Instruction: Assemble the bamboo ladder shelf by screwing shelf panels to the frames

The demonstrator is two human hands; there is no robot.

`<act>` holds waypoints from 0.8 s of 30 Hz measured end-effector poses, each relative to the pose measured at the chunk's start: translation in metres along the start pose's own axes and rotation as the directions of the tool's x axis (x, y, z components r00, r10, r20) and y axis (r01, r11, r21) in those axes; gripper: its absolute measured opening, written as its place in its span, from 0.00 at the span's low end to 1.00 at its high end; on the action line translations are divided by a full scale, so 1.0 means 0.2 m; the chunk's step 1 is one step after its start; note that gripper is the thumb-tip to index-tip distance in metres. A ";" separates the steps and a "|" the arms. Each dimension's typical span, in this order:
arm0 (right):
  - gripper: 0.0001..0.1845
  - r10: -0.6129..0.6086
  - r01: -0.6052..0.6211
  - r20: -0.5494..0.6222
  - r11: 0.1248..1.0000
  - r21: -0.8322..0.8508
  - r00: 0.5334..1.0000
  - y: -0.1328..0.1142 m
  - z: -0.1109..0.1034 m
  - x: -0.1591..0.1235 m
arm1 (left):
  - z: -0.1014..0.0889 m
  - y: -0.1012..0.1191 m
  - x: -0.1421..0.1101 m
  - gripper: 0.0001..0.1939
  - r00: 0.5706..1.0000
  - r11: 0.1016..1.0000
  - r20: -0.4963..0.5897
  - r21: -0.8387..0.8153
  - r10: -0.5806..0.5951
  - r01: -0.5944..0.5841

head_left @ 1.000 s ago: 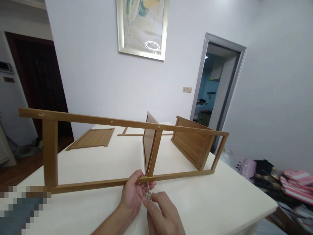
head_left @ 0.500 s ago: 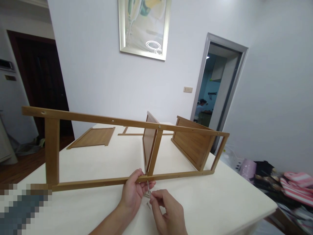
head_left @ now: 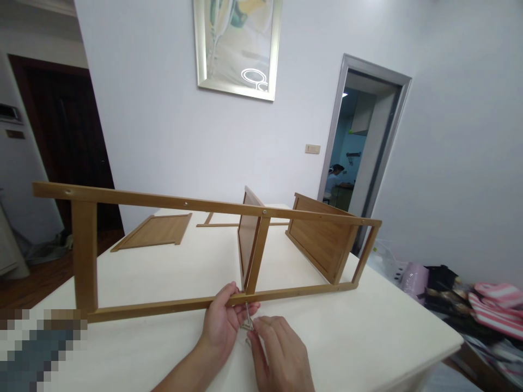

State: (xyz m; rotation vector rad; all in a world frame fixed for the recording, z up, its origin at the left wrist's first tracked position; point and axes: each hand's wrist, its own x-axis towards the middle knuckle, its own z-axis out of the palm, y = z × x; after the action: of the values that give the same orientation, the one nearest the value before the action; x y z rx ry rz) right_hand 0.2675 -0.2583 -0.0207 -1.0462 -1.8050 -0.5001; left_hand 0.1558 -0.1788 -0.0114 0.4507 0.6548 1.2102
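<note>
A wooden shelf frame (head_left: 163,309) stands on its long side on the white table. My left hand (head_left: 220,321) is closed around its lower rail near the middle upright, thumb over the top and fingers beneath. My right hand (head_left: 281,348) pinches a thin metal hex key (head_left: 248,313), whose upper end meets the lower rail below the upright. Beside my fingertips lie a few small metal screws (head_left: 246,326), partly hidden. The middle shelf panel (head_left: 250,234) and the right shelf panel (head_left: 321,239) stand upright against the frame.
A loose wooden panel (head_left: 157,230) and another wooden frame (head_left: 220,224) lie farther back on the table (head_left: 368,337). Clothes and bags (head_left: 469,299) are heaped to the right. A person (head_left: 335,177) is visible through the doorway.
My right hand has turned slightly, and its fingers have curled closer together around the hex key. My left hand keeps its hold on the rail. The view has shifted slightly.
</note>
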 end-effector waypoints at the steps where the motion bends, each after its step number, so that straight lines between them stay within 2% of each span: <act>1: 0.09 -0.013 0.012 -0.011 0.999 -0.032 1.000 0.00 0.00 0.00 | 0.00 0.00 0.00 0.08 1.000 1.000 -0.002 -0.001 -0.003 0.003; 5: 0.05 -0.029 0.025 -0.030 0.992 -0.127 0.999 0.01 0.02 -0.01 | 0.00 0.00 0.00 0.08 1.000 1.000 -0.025 0.001 -0.009 0.009; 10: 0.09 -0.009 0.006 -0.017 0.979 -0.202 1.000 0.00 0.03 -0.02 | 0.01 0.01 0.00 0.09 1.000 1.000 -0.024 0.014 -0.010 0.010; 24: 0.12 0.067 -0.059 0.052 0.989 -0.136 0.996 0.00 0.06 -0.05 | 0.00 0.00 0.00 0.10 1.000 1.000 -0.026 0.016 -0.014 0.014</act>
State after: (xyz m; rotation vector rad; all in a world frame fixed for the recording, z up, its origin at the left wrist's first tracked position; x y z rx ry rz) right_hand 0.2639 -0.2540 -0.0346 -1.2171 -1.8011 -0.5648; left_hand 0.1561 -0.1783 -0.0108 0.4440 0.6896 1.1998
